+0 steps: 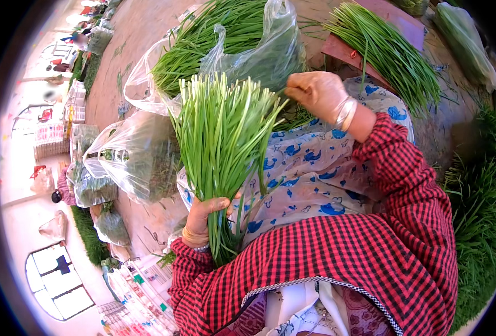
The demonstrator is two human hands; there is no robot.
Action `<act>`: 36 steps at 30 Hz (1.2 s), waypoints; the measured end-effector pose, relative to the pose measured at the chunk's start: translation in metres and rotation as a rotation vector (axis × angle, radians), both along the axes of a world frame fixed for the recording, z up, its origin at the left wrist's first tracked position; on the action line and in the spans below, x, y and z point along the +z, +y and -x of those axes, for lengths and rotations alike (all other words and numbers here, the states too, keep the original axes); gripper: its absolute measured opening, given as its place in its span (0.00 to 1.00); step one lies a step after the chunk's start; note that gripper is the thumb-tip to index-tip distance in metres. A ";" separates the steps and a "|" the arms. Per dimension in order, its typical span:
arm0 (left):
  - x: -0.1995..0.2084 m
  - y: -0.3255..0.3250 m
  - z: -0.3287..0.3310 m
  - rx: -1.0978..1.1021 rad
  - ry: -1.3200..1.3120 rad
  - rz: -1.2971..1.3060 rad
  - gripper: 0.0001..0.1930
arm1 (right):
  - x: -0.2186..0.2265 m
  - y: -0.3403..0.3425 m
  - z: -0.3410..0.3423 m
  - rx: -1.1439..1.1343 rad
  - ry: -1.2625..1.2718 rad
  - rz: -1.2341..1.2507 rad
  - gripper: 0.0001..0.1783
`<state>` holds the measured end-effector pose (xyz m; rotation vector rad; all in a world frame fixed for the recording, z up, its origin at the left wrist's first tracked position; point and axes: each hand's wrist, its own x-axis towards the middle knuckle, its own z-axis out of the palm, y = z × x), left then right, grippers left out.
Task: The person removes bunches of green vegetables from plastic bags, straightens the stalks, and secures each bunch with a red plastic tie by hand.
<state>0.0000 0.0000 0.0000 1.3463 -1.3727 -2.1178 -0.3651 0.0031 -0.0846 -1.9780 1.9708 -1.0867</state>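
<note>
1. Left of the patterned sheet (315, 185), a clear bag (155, 165) has greens showing through its plastic.
2. At the sheet's left edge, the person's left hand (206, 215) is wrapped firmly round the lower part of a bunch of green stalks (217, 140).
3. The bunch stands nearly upright in front of the sheet's left part. Gathering it into one handful looks done; the tidying seems only partway, since some stalks stray out on the right and no tie shows. It looks fresh and thick: pale, roughly level ends on top, brighter green stems below, darker blades bending under the fist.
4. Beyond the sheet's upper left, a large heap of stalks (220, 31) lies loose in opened plastic, so plenty appears left.
5. Above the sheet, the right hand (318, 95) has its fingers pinched together, just beside the bunch; whether they grip the thin strand near their tips cannot be told.
6. Beyond the sheet's upper right, more stalks (388, 53) lie across a reddish board (396, 19), seemingly also unbunched.
</note>
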 end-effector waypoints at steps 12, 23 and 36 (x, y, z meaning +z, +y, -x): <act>-0.002 0.006 0.002 -0.006 -0.122 -0.019 0.25 | 0.033 0.011 0.008 0.177 0.001 0.187 0.34; 0.001 0.006 -0.008 0.081 0.061 -0.093 0.26 | -0.031 -0.009 0.050 -0.112 -0.205 0.113 0.13; -0.001 0.008 0.008 0.030 0.019 -0.019 0.23 | 0.024 -0.038 0.014 0.093 0.098 0.538 0.09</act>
